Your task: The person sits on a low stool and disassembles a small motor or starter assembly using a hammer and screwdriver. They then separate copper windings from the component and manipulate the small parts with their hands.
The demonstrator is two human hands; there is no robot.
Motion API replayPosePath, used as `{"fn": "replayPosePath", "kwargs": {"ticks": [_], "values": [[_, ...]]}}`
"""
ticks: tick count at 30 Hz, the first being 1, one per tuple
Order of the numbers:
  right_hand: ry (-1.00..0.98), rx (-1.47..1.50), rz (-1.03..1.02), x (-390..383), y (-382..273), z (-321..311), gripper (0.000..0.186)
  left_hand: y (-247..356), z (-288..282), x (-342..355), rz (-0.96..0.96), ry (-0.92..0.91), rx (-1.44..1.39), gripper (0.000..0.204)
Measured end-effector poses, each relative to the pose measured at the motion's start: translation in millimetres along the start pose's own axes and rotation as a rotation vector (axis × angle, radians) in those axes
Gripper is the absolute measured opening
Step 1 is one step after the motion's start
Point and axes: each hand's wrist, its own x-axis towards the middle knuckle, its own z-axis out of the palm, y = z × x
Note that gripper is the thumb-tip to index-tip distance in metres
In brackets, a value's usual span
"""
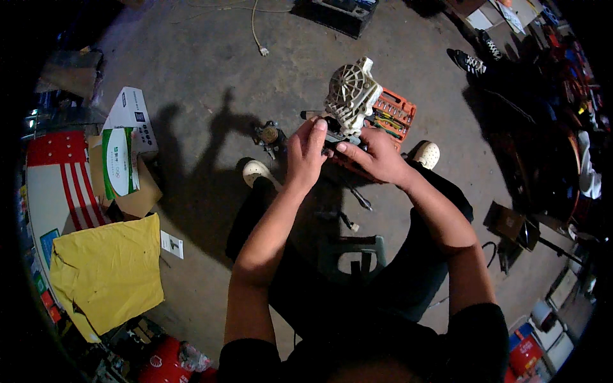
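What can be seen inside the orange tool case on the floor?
The orange tool case shows small metallic pieces and some tools with yellow handles. The pale housing and the right hand cover part of it; what lies there cannot be seen.

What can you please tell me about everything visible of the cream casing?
The casing is cream-coloured and looks like cast metal or hard plastic. It has a rounded face with spoke-like ribs, a lug at its top and ridges down its side. It is raised roughly upright, its lower end between the left hand and right hand, which partly hide that end and the dark parts there.
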Motion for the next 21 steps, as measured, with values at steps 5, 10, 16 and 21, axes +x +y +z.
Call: {"fn": "replayPosePath", "kwargs": {"ticks": [5, 10, 16, 21], "values": [[-0.001, 0.028, -0.02, 1, -8, -5, 0.034, 4, -1, 2, -0.114, -0.027, 0.007, 0.052], [-0.057, 0.585, 0.287, 4, -1, 3, 0.04, -1, -7, 10, -0.267, -0.213, -0.168, 0.075], [-0.021, 0.662, 0.356, 4, 3, 3, 0.039, 2, -13, 11, -0.264, -0.292, -0.139, 0.058], [0.019, 0.725, 0.456, 8, 6, 4, 0.041, 14, -17, 10, -0.255, -0.329, -0.214, 0.03]]}}
